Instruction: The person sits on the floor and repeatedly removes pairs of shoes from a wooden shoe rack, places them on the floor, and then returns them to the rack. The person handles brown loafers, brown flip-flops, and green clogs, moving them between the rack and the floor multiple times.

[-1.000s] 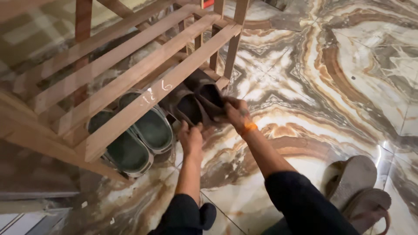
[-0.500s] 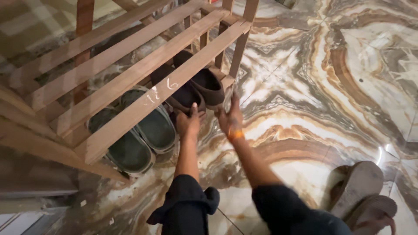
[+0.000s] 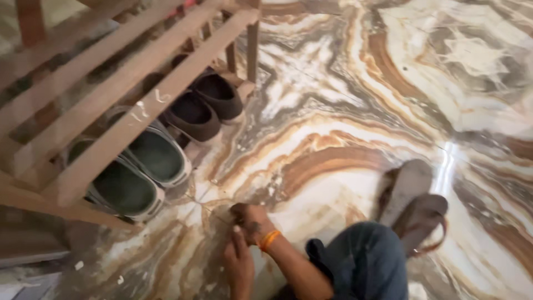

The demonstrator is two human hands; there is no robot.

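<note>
Hands low at the bottom of the frame, both over the marble floor (image 3: 344, 111), close together and touching or nearly so. Right hand (image 3: 251, 221) curled into a loose fist, knuckles toward the rack, holding nothing that can be made out; an orange band (image 3: 268, 240) circles its wrist. Left hand (image 3: 239, 264) lies flat-ish just below and beside it, fingers pointing up toward the right fist, empty as far as the blurred view shows. Both forearms run down to dark sleeves; a knee in blue-grey trousers (image 3: 363, 261) sits just right of the arms. Nearest footwear to the hands: a pair of grey-green clogs (image 3: 139, 172) standing side by side on the floor under the lowest slats of the wooden shoe rack (image 3: 111, 105), heels toward the hands, apart from them. Beyond the clogs, further along the same lower level, a pair of dark brown slip-on shoes (image 3: 205, 108), also side by side, heels outward, near the rack's front leg. Rack slats run diagonally across the upper left, pale marks on one slat. To the right of the knee, well apart from the rack, a pair of brown flip-flops (image 3: 413, 203) lies on the floor, one partly overlapping the other. Floor is swirled cream, brown and grey, with a bright glare streak near the flip-flops.
</note>
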